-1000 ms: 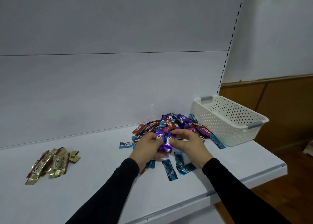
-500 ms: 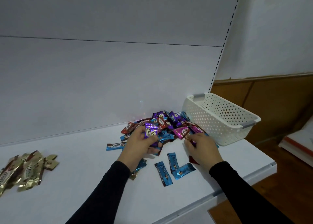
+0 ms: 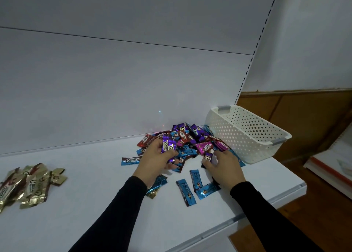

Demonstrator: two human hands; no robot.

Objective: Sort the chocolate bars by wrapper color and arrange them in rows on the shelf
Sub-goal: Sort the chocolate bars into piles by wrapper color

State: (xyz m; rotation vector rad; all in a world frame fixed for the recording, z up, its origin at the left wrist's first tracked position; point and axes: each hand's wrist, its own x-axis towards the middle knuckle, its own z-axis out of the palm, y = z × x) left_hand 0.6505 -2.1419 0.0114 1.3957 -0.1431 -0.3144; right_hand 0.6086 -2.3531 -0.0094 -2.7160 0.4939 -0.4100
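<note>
A mixed pile of chocolate bars (image 3: 192, 137) in purple, red, pink and blue wrappers lies at the back of the white shelf (image 3: 91, 204). My left hand (image 3: 156, 158) grips a small bunch of purple bars (image 3: 168, 147) at the pile's left side. My right hand (image 3: 222, 166) pinches another purple bar (image 3: 208, 157) at the pile's front right. Three blue bars (image 3: 194, 187) lie loose in front of the pile. One blue bar (image 3: 130, 160) lies left of my left hand. A heap of gold bars (image 3: 28, 187) sits at the far left.
A white perforated basket (image 3: 245, 133) stands on the shelf right of the pile, near the right end. The shelf's front edge runs diagonally below my forearms. A wooden wall panel and floor lie beyond the shelf on the right.
My hands have come apart: the left keeps the purple bars at the pile's left, the right has moved right and taken hold of another purple bar. The view has swung rightward.
</note>
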